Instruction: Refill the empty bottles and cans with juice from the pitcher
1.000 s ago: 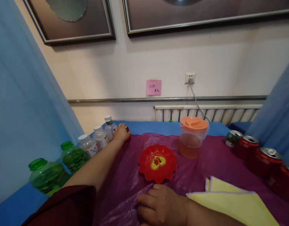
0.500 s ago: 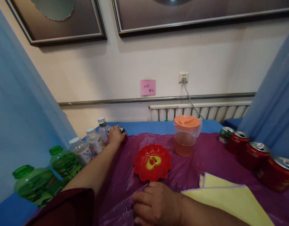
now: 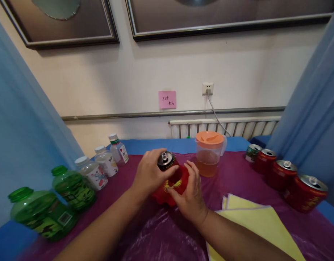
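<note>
My left hand [image 3: 149, 170] is wrapped round a dark-topped drink can [image 3: 167, 161], holding it upright above the red scalloped dish [image 3: 159, 197]. A pull tab and silver lid show on the can; its lower part is partly behind my thumb. Over the right side of the dish is my right hand [image 3: 192, 194], its thumb and fingers apart and curved toward the can. I cannot tell whether it touches the dish. A yellow heart-like print shows between the hands. To the right stands a clear pitcher [image 3: 208, 159] with an orange lid, part-filled with amber liquid.
Clear bottles [image 3: 92, 174] and green bottles [image 3: 73, 188] line the left side. Several cans [image 3: 281, 175] stand in a row at the right. A folded yellow cloth [image 3: 254, 224] lies front right on the purple table cover [image 3: 156, 235]. Blue curtains [image 3: 310, 119] flank the table.
My left hand has brought the can from beside the clear bottles to above the dish. My right hand has moved up from the table front to the dish, its fingers opening out.
</note>
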Action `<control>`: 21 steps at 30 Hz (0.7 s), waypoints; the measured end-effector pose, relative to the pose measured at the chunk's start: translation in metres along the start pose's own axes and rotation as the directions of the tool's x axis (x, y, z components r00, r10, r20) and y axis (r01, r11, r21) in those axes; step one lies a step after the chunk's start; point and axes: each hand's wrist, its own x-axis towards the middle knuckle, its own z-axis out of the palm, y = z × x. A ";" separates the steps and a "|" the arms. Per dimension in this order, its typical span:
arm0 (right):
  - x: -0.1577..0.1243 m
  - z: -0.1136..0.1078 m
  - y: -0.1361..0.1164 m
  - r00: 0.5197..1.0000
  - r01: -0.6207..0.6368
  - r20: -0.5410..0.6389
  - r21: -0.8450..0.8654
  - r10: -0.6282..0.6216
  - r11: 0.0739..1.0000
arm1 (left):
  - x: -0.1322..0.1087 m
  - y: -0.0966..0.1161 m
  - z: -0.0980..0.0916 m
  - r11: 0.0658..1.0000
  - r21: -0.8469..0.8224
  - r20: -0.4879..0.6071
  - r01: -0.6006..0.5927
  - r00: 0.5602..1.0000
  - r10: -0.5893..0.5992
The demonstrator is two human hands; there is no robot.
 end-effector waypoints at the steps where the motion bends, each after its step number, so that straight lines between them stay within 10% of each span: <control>1: -0.001 0.002 0.001 1.000 -0.010 -0.006 -0.011 0.010 1.000 | -0.009 0.009 0.005 0.994 -0.097 0.008 0.054 0.999 -0.054; 8: -0.003 0.006 0.004 0.993 -0.114 0.014 0.195 0.114 0.974 | -0.033 0.026 0.018 0.983 -0.171 0.053 0.059 0.997 -0.050; 21: -0.002 -0.007 0.004 0.968 -0.120 0.248 0.307 0.043 0.944 | -0.039 -0.048 -0.003 0.855 -0.429 0.518 0.292 0.855 -0.032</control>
